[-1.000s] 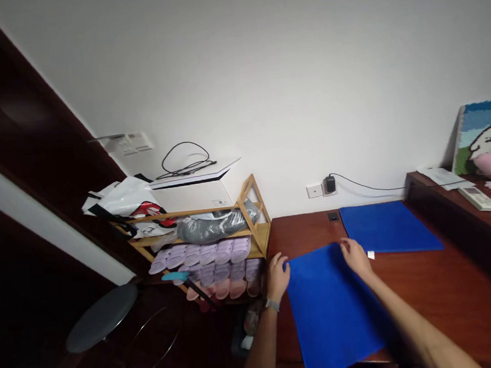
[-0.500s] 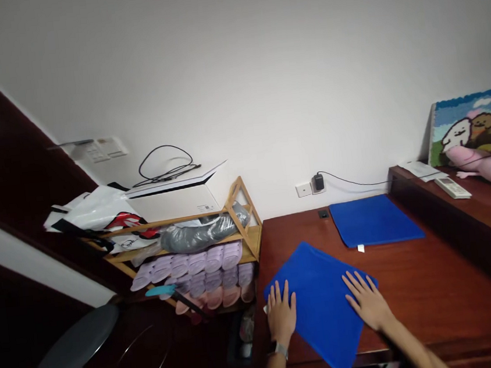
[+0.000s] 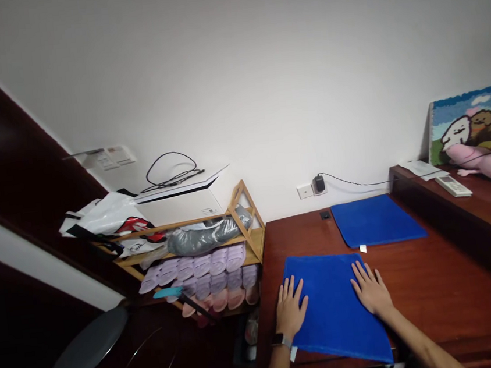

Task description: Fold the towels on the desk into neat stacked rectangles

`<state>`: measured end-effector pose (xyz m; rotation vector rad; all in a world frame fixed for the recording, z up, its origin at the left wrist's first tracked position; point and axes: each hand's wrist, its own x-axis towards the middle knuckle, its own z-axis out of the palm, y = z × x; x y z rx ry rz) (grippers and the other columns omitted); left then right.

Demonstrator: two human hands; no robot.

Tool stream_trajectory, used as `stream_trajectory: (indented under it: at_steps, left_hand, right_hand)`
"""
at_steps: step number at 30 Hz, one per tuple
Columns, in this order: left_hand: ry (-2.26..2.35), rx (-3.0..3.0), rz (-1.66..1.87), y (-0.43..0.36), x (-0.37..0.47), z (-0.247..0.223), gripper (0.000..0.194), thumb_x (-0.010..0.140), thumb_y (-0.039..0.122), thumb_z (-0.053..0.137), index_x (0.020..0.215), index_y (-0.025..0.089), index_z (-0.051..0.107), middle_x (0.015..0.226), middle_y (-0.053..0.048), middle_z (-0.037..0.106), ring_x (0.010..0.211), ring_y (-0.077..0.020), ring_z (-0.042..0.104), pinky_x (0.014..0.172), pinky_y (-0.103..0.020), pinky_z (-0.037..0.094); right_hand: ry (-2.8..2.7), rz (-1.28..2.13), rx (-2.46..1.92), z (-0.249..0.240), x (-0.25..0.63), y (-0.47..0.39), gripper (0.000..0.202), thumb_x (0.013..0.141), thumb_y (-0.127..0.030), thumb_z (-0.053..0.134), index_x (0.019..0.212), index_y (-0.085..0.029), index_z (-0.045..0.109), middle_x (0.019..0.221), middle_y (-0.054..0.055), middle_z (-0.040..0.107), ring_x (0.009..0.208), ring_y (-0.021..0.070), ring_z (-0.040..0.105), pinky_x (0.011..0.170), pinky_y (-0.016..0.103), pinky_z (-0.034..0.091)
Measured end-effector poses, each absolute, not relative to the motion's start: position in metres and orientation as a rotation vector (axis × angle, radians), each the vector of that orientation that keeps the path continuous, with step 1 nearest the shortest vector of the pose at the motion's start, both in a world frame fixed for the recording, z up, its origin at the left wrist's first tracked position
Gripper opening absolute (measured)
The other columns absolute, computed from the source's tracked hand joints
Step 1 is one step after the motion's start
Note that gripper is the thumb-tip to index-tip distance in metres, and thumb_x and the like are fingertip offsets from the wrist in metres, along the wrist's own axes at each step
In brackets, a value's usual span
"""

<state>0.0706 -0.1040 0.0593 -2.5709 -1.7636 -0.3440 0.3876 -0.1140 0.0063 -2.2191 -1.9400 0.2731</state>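
Note:
A blue cloth (image 3: 333, 309) lies flat on the brown wooden table, its near edge at the table's front and a white tag by its lower left corner. My left hand (image 3: 291, 308) rests palm down on the cloth's left side, fingers spread, with a watch on the wrist. On the right side of the cloth, my right hand (image 3: 371, 291) also lies flat with fingers apart. A second blue cloth (image 3: 376, 221) is spread farther back on the table, with a white tag at its near left corner; neither hand touches it.
Left of the table (image 3: 432, 287) stands a wooden rack (image 3: 258, 241) with slippers, a white box (image 3: 181, 205) and bags. A black adapter (image 3: 320, 183) is plugged into the wall. On a raised ledge at right are a remote control (image 3: 454, 186) and a pink plush toy (image 3: 489, 164). A round stool (image 3: 87, 347) stands at lower left.
The near cloth has turned from a diamond position to lie roughly square with the table. Both hands stay flat on it and have shifted slightly with it.

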Motion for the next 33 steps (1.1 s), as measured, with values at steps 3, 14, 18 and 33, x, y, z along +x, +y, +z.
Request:
stream_trajectory:
  at_steps: [3, 14, 18, 33]
  left_hand:
    - [-1.875, -2.525, -0.302, -0.106, 0.074, 0.043, 0.057, 0.103, 0.043, 0.047, 0.159, 0.035, 0.039, 0.169, -0.007, 0.033, 0.156, -0.0307, 0.032, 0.124, -0.057, 0.033]
    - [-1.971, -2.351, -0.395, -0.135, 0.093, 0.028, 0.059, 0.103, 0.045, 0.045, 0.161, 0.033, 0.038, 0.169, -0.007, 0.035, 0.155, -0.0333, 0.032, 0.126, -0.059, 0.030]
    - [-1.826, -2.495, -0.503, -0.102, 0.129, 0.047, 0.057, 0.105, 0.042, 0.040, 0.161, 0.032, 0.037, 0.169, -0.006, 0.036, 0.156, -0.0301, 0.031, 0.127, -0.058, 0.028]
    - [-2.021, -2.466, -0.367, -0.043, 0.090, 0.032, 0.060, 0.104, 0.054, 0.042, 0.160, 0.034, 0.039, 0.171, -0.005, 0.030, 0.157, -0.0314, 0.027, 0.127, -0.054, 0.028]
  right_hand:
    - [-2.003, 0.323, -2.209, 0.009, 0.408, -0.102, 0.070, 0.102, -0.050, 0.022, 0.166, -0.023, 0.025, 0.172, 0.002, 0.024, 0.161, 0.0258, 0.014, 0.130, 0.052, 0.006]
    - [-1.947, 0.355, -2.177, 0.019, 0.399, -0.071, 0.071, 0.102, -0.047, 0.018, 0.165, -0.014, 0.025, 0.172, 0.005, 0.025, 0.160, 0.0238, 0.016, 0.130, 0.045, 0.011]
    - [-1.918, 0.323, -2.186, 0.009, 0.399, -0.068, 0.074, 0.102, -0.048, 0.016, 0.166, -0.012, 0.022, 0.172, 0.006, 0.024, 0.160, 0.0224, 0.016, 0.130, 0.045, 0.010]
    - [-1.964, 0.250, -2.256, 0.004, 0.400, -0.069, 0.077, 0.101, -0.050, 0.011, 0.166, -0.009, 0.021, 0.173, 0.006, 0.020, 0.160, 0.0248, 0.015, 0.130, 0.045, 0.013]
